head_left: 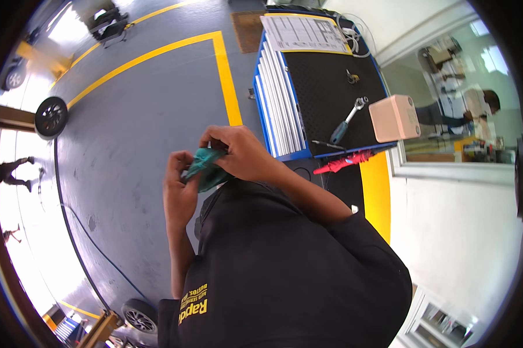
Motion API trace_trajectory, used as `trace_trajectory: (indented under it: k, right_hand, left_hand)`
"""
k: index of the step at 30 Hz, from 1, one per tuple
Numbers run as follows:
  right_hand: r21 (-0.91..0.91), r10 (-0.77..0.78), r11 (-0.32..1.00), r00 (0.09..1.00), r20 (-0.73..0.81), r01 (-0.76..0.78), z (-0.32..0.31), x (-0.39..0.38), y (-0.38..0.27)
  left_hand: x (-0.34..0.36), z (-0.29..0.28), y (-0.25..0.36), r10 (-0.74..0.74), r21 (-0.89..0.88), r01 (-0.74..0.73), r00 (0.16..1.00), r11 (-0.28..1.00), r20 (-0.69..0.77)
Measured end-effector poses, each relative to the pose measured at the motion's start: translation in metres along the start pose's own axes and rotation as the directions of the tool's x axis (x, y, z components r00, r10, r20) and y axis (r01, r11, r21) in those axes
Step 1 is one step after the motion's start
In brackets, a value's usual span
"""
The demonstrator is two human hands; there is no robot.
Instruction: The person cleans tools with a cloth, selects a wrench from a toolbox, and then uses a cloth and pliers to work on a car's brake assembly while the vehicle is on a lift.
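A crumpled teal-green piece of thin material (208, 160), perhaps a cloth or glove, is held in front of my dark shirt. My left hand (179, 184) has its fingers curled on the lower left part of it. My right hand (241, 151) pinches its upper part, with thumb and fingers bent around it. Right of my hands stands a blue tool trolley (301, 139) with a black mat top, holding a ratchet wrench (345, 123), a small metal fitting (352, 77), a slim tool (330, 144) and a pinkish box (393, 118).
A yellow-edged printed sheet (305, 32) lies at the trolley's far end. A red folded item (342, 162) hangs by its near edge. Wheels (51, 116) (139, 316) stand to the left, with a hose (102, 252) on the grey floor. A person (487, 104) shows behind glass on the right; others are far left.
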State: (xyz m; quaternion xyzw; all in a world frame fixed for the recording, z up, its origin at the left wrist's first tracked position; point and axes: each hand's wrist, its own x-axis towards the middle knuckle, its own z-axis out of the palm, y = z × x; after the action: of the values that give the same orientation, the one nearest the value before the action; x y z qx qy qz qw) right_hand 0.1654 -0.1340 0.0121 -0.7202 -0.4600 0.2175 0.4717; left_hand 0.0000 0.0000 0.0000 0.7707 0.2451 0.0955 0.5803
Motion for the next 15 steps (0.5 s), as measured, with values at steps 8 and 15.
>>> trace_trajectory:
  k: [8,15]
  right_hand:
    - [0.284,0.141,0.946,0.987,0.079,-0.158,0.034,-0.005,0.054]
    - [0.805,0.809,0.397,0.582,-0.081,-0.440,0.041,-0.008,0.233]
  left_hand:
    - [-0.007,-0.012,-0.042,-0.012,-0.170,-0.019,0.983,0.985,-0.181]
    - [0.012,-0.040,-0.034,-0.177,-0.260,0.129,0.969,0.957,-0.171]
